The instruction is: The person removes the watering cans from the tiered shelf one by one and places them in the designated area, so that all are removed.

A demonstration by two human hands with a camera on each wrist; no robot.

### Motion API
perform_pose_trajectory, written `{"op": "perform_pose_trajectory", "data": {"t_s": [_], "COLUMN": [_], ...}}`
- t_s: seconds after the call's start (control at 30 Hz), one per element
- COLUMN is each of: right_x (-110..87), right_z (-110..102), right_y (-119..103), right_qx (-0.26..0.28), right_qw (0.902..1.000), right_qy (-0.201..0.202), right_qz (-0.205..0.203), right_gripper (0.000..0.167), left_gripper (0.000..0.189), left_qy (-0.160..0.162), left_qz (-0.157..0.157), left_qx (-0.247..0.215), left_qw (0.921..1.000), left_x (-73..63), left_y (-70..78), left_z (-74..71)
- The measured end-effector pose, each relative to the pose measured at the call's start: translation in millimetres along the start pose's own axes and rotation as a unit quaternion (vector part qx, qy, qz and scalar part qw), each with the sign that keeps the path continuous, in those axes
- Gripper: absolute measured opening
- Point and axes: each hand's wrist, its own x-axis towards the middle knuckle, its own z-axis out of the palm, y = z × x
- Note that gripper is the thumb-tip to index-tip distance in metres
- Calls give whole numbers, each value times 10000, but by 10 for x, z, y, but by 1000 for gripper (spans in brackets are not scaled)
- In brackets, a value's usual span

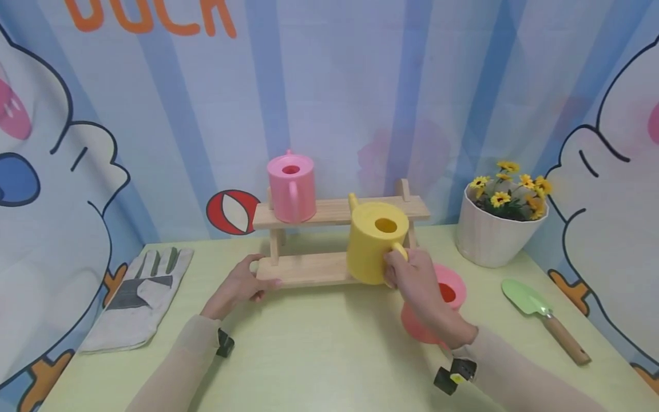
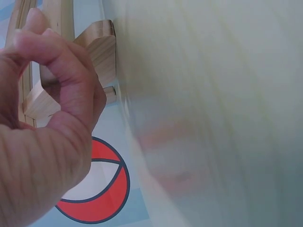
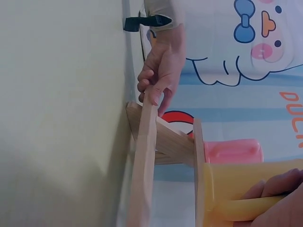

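A two-step wooden plant stand (image 1: 309, 270) stands at the back of the table. My left hand (image 1: 238, 287) grips the left end of its lower board, thumb on top and the other fingers curled around the end. By its handle, my right hand (image 1: 418, 280) holds a yellow watering can (image 1: 368, 249), upright at the stand's right part; in the right wrist view, the can's base (image 3: 208, 189) is right at the upper board (image 3: 198, 156). On the left of the upper board sits a pink watering can (image 1: 304, 197). My right forearm partly hides a coral-pink watering can (image 1: 455, 277) on the table.
A white pot (image 1: 494, 237) with yellow flowers stands at the back right. In front of it lies a green trowel (image 1: 530, 297) with a wooden handle. Grey-and-white work gloves (image 1: 128, 320) lie at the left. Behind everything hangs a printed blue curtain (image 1: 329, 114).
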Motion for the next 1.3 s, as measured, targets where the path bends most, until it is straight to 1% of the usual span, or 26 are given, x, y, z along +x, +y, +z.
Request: {"op": "perform_pose_trajectory", "data": {"t_s": [0.17,0.4,0.6,0.83,1.03,1.2,1.3], "right_x": [-80,-219,-323,-406,-444,-472,-490], "right_z": [3,7,8,4,10,18,34], "right_y": [47,128,204,319,408,459,501], "right_qx": [3,163,-72,-335,-405,-408,-342], "right_qw": [9998,9995,9997,9985,9978,9966,9964], "right_qy": [94,-18,-26,74,156,180,210], "right_qz": [183,285,249,425,496,695,744], "right_gripper": [36,38,38,39,40,40,40], "left_gripper": [96,96,98,99,99,99,98], "left_qy": [5,-34,-7,-28,-31,-25,-17], "left_qz": [-2,3,-26,-71,-42,-31,-40], "left_qx": [12,7,-33,-18,-42,-27,-23], "left_qw": [10000,10000,10000,10000,10000,10000,10000], "left_x": [1,3,29,42,40,29,22], "left_y": [-4,8,12,-5,-10,4,10], "left_z": [4,-5,-16,-3,0,-7,-10]}}
